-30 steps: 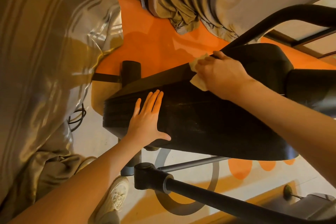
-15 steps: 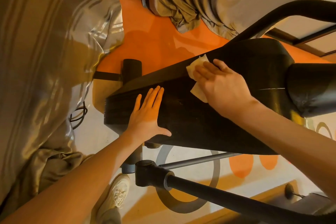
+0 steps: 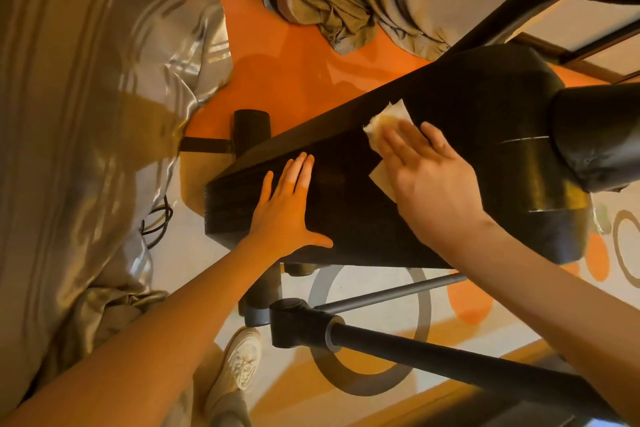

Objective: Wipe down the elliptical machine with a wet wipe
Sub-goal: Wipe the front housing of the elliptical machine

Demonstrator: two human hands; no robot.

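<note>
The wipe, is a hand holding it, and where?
No hand grips it. The right hand presses the wet wipe flat against the elliptical's black housing, straight fingers over its middle. The left hand lies bare.

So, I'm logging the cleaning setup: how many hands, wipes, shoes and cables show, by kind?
Bare hands: 2, left and right, both flat on the black elliptical housing
Pale wet wipe: 1
Cream sneaker: 1
Black cable: 1
Total: 5
</note>
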